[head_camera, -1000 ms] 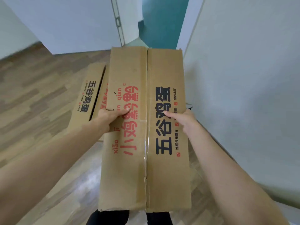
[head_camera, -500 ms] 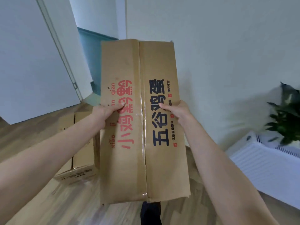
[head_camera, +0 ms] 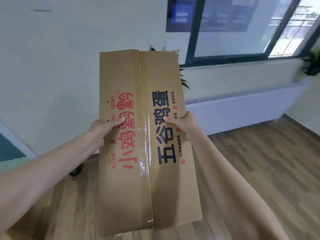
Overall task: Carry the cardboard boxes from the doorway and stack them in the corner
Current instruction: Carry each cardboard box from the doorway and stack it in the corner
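A long brown cardboard box (head_camera: 147, 187), taped down its middle seam and printed with red and black characters, hangs in the air in front of me, its long side pointing away. My left hand (head_camera: 105, 127) grips its left edge with the thumb lying on the top face. My right hand (head_camera: 181, 124) grips the right edge the same way, thumb on top. The fingers under the box are hidden.
A pale wall fills the left and centre. A white radiator cover (head_camera: 242, 108) runs along the wall under a dark-framed window (head_camera: 242, 32). Green plant leaves (head_camera: 183, 78) show behind the box; another plant (head_camera: 311, 63) is far right. Wooden floor (head_camera: 259, 161) lies below.
The view has swung right, away from the doorway and the box left on the floor, toward the window wall. Both hands keep the same grip on the carried box.
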Demonstrator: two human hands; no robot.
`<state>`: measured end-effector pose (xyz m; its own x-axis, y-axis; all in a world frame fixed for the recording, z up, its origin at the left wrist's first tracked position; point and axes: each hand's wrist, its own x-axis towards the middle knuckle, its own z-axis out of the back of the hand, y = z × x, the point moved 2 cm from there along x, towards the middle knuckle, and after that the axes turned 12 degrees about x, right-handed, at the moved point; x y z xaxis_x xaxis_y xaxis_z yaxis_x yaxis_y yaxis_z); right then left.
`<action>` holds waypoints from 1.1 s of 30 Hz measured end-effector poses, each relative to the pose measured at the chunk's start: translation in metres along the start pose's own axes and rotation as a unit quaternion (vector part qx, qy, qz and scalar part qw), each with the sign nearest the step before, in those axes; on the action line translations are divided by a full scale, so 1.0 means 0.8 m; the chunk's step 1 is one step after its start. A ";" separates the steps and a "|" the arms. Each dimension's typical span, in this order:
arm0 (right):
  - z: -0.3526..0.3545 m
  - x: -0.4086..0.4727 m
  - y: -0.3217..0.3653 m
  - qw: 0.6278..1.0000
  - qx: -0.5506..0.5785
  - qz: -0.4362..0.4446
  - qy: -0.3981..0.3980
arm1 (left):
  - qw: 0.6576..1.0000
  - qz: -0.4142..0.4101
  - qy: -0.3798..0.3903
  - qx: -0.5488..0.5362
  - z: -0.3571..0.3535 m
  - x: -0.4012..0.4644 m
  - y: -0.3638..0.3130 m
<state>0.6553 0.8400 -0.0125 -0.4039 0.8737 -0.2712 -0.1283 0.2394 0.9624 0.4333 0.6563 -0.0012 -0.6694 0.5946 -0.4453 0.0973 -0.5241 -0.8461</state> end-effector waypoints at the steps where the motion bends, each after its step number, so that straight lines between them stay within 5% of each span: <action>1: 0.059 -0.007 -0.007 1.000 0.008 -0.008 -0.026 | 1.000 -0.004 0.025 0.014 -0.056 -0.008 -0.010; 14: 0.720 -0.121 -0.096 0.944 0.047 -0.063 -0.321 | 0.951 -0.009 0.279 0.129 -0.713 -0.164 -0.094; 33: 1.322 -0.107 -0.070 0.800 0.130 -0.074 -0.581 | 0.812 -0.081 0.517 0.258 -1.446 -0.274 -0.302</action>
<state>1.6550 1.1998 -0.0271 0.7331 0.5947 -0.3300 0.1574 0.3237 0.9330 1.4088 1.3579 -0.0380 0.3606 0.7353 -0.5738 -0.4310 -0.4143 -0.8017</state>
